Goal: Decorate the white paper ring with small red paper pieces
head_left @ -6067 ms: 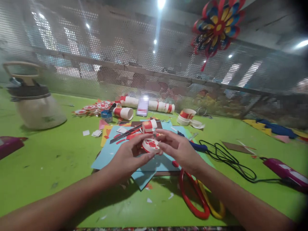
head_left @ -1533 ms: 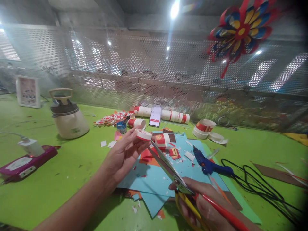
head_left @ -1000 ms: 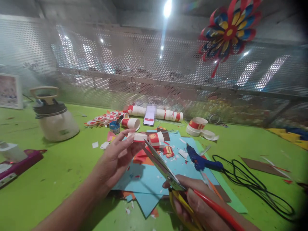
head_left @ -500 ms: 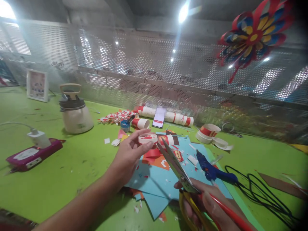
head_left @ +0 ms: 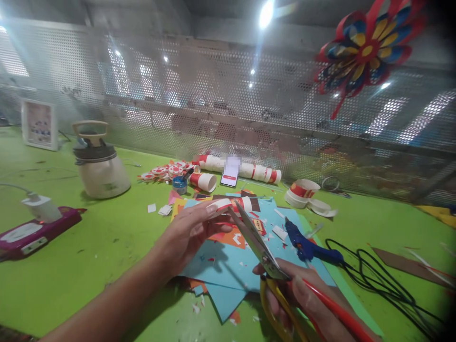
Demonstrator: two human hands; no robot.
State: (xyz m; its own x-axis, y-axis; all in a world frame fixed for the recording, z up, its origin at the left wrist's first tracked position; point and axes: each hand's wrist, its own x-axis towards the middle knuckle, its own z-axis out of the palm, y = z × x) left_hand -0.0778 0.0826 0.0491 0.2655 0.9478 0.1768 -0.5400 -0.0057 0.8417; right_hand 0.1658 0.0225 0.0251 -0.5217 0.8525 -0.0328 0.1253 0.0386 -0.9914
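My left hand (head_left: pixel 188 230) pinches the ring-shaped bottom of a paper cup (head_left: pixel 221 205), white with red, over the paper pile. Its face is turned mostly away. In my right hand (head_left: pixel 302 282) are scissors (head_left: pixel 259 247) with yellow handles, blades parted. Their tips lie close to the cup bottom's right edge; I cannot tell whether they touch. The same hand also holds a red stick-like tool (head_left: pixel 329 304), whose end is out of view. Beneath both hands are blue paper sheets (head_left: pixel 228 275) strewn with scraps. A red-and-white paper cup (head_left: pixel 245 204) lies just behind the blade tips.
A blue glue gun (head_left: pixel 309 247) with a black cord (head_left: pixel 366 270) lies at right. Behind are a phone (head_left: pixel 230 175), a blue jar (head_left: pixel 179 186), a long cup tube (head_left: pixel 261 172) and cut cups (head_left: pixel 302 194). A kettle-like jug (head_left: pixel 101 173) and purple power strip (head_left: pixel 46 235) stand left.
The cup bottom has tilted in my left hand, so its patterned face no longer shows. The scissors stay parted beside it. The whole view has shifted slightly.
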